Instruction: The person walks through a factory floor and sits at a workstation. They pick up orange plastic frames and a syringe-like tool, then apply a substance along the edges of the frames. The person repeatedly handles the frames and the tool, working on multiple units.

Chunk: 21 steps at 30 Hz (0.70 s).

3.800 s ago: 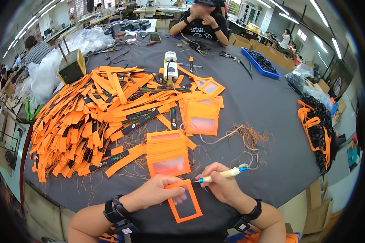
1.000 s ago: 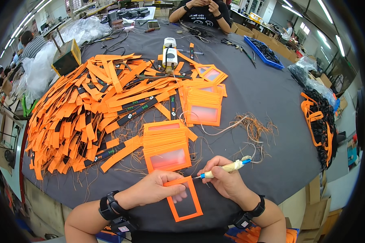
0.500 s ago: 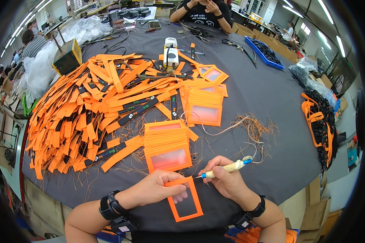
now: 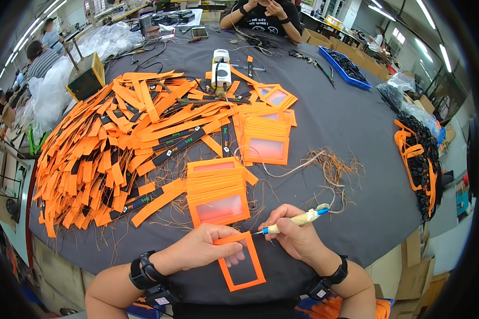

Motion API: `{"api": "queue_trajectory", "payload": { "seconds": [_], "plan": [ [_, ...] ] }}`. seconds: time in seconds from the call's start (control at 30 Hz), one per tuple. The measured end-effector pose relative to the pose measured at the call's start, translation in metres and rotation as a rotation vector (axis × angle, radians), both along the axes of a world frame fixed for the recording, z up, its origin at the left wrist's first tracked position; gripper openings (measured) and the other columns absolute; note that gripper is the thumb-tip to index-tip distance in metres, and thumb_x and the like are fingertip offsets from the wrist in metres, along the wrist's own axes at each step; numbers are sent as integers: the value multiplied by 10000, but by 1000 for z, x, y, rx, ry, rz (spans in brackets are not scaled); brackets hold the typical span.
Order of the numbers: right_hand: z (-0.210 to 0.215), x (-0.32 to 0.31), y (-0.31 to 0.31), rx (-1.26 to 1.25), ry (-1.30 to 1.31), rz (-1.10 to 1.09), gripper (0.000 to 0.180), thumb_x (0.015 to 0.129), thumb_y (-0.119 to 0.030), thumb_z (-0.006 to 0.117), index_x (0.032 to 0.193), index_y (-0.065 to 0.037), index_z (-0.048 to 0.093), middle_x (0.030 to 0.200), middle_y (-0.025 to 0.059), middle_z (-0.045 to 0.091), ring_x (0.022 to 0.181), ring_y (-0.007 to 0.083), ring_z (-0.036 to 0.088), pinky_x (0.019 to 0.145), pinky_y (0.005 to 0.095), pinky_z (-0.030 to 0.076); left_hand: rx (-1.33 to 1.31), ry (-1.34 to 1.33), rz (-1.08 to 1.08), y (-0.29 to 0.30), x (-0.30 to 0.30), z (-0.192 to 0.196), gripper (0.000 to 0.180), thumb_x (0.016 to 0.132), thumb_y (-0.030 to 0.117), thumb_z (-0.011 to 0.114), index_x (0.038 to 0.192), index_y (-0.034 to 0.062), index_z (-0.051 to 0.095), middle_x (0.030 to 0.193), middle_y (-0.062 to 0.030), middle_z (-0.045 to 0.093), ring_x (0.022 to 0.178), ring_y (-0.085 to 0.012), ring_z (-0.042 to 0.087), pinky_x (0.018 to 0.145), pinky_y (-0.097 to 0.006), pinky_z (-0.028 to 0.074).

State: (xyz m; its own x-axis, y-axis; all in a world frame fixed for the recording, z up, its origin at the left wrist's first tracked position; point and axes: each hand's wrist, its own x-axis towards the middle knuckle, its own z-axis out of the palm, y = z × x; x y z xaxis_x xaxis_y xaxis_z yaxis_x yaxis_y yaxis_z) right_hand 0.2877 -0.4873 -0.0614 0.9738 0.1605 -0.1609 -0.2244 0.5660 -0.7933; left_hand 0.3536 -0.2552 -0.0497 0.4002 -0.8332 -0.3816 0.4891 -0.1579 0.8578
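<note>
Head view: left hand (image 4: 199, 249) pins orange frame (image 4: 243, 262) flat at worktop (image 4: 351, 133) near edge; right hand (image 4: 295, 237) grips taped tool (image 4: 292, 221), tip at frame's top edge. Trimming step, likely; next needs steady tip along edge.

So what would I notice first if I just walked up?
Probably the huge heap of orange straps covering the left of the dark table. Near the front edge, the left hand presses down an orange window frame while the right hand holds a pen-like tool to its top edge.
</note>
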Motion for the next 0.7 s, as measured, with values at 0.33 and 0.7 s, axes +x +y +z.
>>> {"api": "queue_trajectory", "payload": {
  "seconds": [0.33,0.7],
  "plan": [
    [0,0,0,-2,3,2,151,898,-131,616,963,-10,553,883,82,614,799,134,597,740,262,495,-8,6,5,0,0,-2,237,938,157,564,1103,-8,607,893,-75,671,761,-108,640,707,-237,533],
    [-1,1,1,-11,-238,-147,371,945,-351,530,1083,-7,514,838,106,632,810,177,622,773,300,504,-49,8,96,0,-2,-2,223,935,129,559,1097,-18,600,905,-93,669,785,-147,650,734,-272,537]
  ]
}}
